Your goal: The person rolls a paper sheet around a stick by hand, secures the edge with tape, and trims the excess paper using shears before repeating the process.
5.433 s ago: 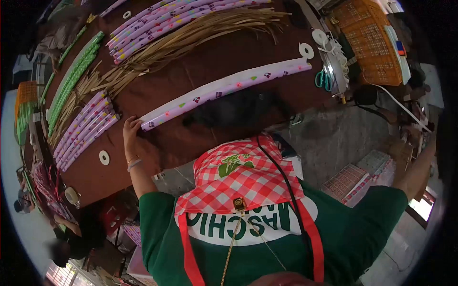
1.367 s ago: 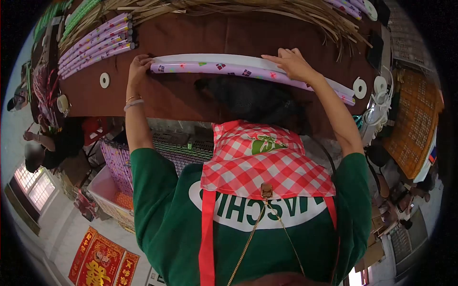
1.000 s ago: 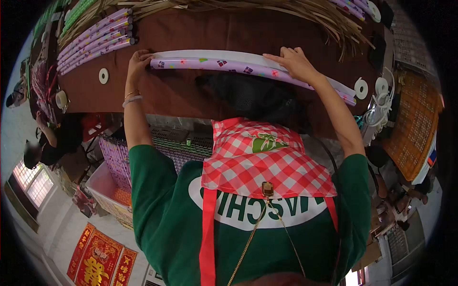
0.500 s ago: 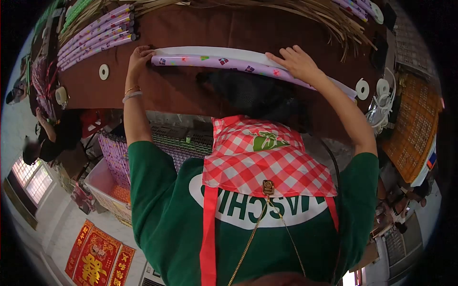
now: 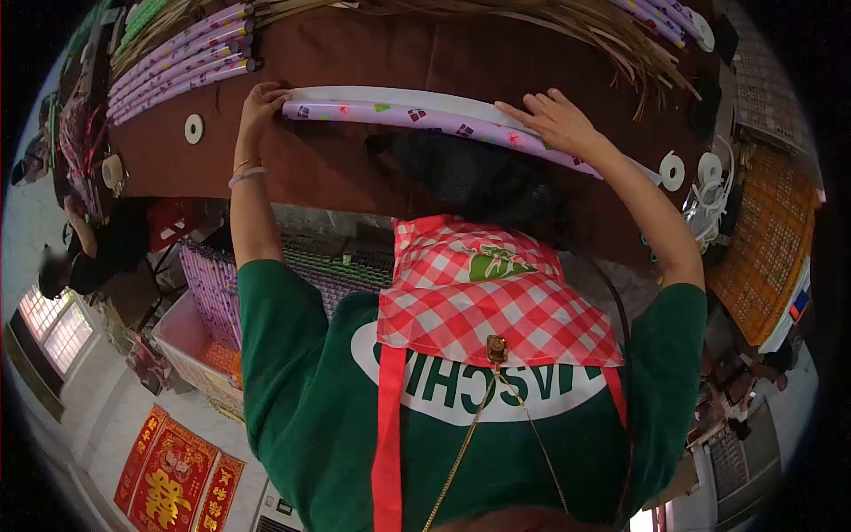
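A long purple roll of patterned wrapping paper (image 5: 355,112) lies across the brown tabletop, with a white strip of the sheet (image 5: 390,94) showing along its far edge. At the roll's left end, my left hand (image 5: 263,102) has its fingers closed on the paper. Toward the right end rests my right hand (image 5: 558,122), fingers stretched out and spread, tips touching the white edge. Beyond that hand, the roll narrows to a pale end near a roll of white tape (image 5: 672,170). A dark, bag-like thing (image 5: 470,173) sits just below the roll.
Several finished-looking purple tubes (image 5: 182,66) lie at upper left, near another white tape roll (image 5: 194,131). Brown strips (image 5: 612,44) run along the far edge. A bin (image 5: 191,341) with purple tubes stands below left. Another person (image 5: 102,248) is at far left.
The right hand has shifted very slightly to the right along the roll. The view has moved a little; the left hand keeps its hold at the left end.
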Tool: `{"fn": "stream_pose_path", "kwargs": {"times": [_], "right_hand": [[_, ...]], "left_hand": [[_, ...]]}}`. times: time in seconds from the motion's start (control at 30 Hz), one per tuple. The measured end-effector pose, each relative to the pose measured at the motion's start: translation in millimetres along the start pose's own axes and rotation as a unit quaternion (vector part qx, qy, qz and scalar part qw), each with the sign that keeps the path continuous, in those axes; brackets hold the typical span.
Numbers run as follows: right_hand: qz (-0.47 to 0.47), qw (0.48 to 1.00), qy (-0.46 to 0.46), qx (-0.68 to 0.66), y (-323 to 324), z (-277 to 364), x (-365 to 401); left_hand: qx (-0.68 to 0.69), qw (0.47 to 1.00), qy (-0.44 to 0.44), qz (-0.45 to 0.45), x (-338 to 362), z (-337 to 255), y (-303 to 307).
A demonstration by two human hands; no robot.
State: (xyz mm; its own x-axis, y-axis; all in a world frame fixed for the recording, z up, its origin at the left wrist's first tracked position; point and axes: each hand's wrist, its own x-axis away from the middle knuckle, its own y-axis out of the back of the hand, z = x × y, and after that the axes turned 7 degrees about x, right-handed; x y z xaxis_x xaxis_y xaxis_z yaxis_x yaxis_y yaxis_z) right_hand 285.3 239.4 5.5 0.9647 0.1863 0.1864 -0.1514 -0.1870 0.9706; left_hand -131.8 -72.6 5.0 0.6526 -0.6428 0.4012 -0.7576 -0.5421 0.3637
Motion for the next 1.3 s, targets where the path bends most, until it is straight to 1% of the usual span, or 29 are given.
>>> {"fn": "stream_pose_path", "kwargs": {"times": [0.13, 0.2, 0.33, 0.4, 0.43, 0.47, 0.5, 0.53, 0.6, 0.63, 0.7, 0.73, 0.8, 0.83, 0.9, 1.07, 1.13, 1.23, 1.3], "right_hand": [[0.018, 1.0, 0.0, -0.024, 4.2, -0.2, 0.7], [-0.005, 0.997, -0.005, -0.076, 7.1, 0.2, 0.6], [-0.003, 0.995, 0.005, -0.1, 1.4, 0.8, -0.5], [-0.023, 0.99, -0.015, -0.14, -2.5, 1.7, 0.0], [-0.023, 0.99, -0.013, -0.14, -3.8, -0.1, 0.2], [-0.046, 0.987, -0.035, -0.152, -5.1, -2.0, 0.3], [-0.07, 0.982, -0.057, -0.163, -3.1, -2.8, -0.6], [-0.07, 0.982, -0.057, -0.163, -0.8, -2.7, -0.7], [0.034, 0.987, -0.061, -0.141, 4.4, -4.8, -0.1], [0.034, 0.988, -0.061, -0.141, 3.6, -6.0, 0.8], [-0.008, 0.985, -0.064, -0.161, -0.2, -7.9, 5.2], [-0.008, 0.985, -0.063, -0.159, -2.1, -10.4, 6.5], [-0.029, 0.975, -0.088, -0.202, -5.9, -14.3, 8.0], [-0.029, 0.975, -0.088, -0.202, -7.5, -14.5, 9.0], [-0.046, 0.976, -0.103, -0.188, -9.7, -15.5, 9.9], [-0.059, 0.977, -0.09, -0.182, -6.9, -19.5, 14.2], [-0.061, 0.978, -0.087, -0.177, -5.1, -19.5, 15.3], [-0.054, 0.98, -0.089, -0.171, -4.3, -22.3, 17.9], [-0.066, 0.975, -0.075, -0.197, -3.5, -24.0, 18.0]], "left_hand": [[0.009, 1.0, 0.003, -0.005, 5.4, -8.2, -3.0], [0.006, 1.0, 0.003, -0.005, 3.6, -5.6, -2.0], [0.016, 1.0, -0.003, 0.0, 0.8, 1.6, -0.4], [0.009, 1.0, -0.001, -0.007, 1.8, 0.7, -1.4], [0.002, 1.0, 0.0, -0.013, 2.6, -0.1, -2.2], [0.002, 1.0, 0.001, -0.014, 2.8, 0.4, -2.3], [0.017, 1.0, 0.002, -0.016, 3.1, 0.6, -2.7], [0.031, 0.999, 0.003, -0.017, 3.8, 0.3, -3.4], [0.02, 0.999, 0.012, -0.023, 7.5, -6.5, -6.7], [0.01, 0.999, 0.021, -0.029, 8.4, -9.6, -8.0], [0.02, 1.0, 0.01, -0.021, 4.8, -0.4, -3.7], [0.03, 0.999, -0.001, -0.013, 2.1, 4.5, -1.5], [0.016, 1.0, -0.002, -0.011, -1.7, 10.7, 1.5], [0.0, 1.0, -0.004, -0.009, -2.7, 11.7, 2.4], [0.013, 1.0, -0.007, -0.005, -1.8, 10.9, 2.8], [0.042, 0.999, -0.019, -0.003, -0.3, 10.6, 1.5], [0.031, 0.999, 0.005, -0.006, -0.8, 10.8, 2.5], [0.04, 0.999, 0.007, -0.005, 1.6, 7.8, 1.7], [0.021, 1.0, 0.005, -0.016, 4.2, 2.7, 0.2]]}}
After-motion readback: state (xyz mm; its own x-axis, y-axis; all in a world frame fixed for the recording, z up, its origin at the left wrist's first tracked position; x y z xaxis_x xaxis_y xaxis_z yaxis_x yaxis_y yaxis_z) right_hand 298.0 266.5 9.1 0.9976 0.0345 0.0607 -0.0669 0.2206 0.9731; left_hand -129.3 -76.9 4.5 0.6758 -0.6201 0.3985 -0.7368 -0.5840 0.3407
